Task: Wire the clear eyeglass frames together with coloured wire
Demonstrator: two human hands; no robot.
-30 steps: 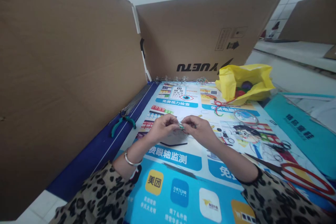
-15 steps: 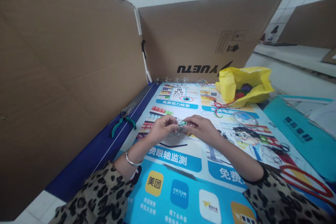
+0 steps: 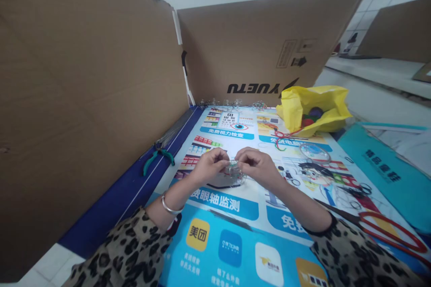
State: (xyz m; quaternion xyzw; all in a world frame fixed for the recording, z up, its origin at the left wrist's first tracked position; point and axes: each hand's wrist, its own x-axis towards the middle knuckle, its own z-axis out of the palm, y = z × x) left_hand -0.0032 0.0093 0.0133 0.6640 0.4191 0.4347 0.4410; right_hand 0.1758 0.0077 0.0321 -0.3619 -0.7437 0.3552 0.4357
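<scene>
In the middle of the table, my left hand [image 3: 211, 164] and my right hand [image 3: 258, 167] face each other, fingertips pinched around a small silver wire piece [image 3: 233, 171]. Its thin loops hang below the fingertips, with a trace of green near the top. Both hands are closed on it, the left thumb and fingers at its left side, the right ones at its upper right. The exact shape of the piece is too fine to make out, and the fingers hide part of it.
Teal-handled pliers [image 3: 158, 160] and straight wires [image 3: 175, 131] lie at the left. A yellow bag [image 3: 292, 107] holds coloured balls. Red-handled scissors [image 3: 392, 233] and a teal box [image 3: 384, 166] are on the right. Wire pieces [image 3: 232, 104] line the cardboard wall [image 3: 252, 49].
The wire piece has turned in my fingers, so more of its loops show below them and less green is visible. My right fingers have curled and shifted slightly.
</scene>
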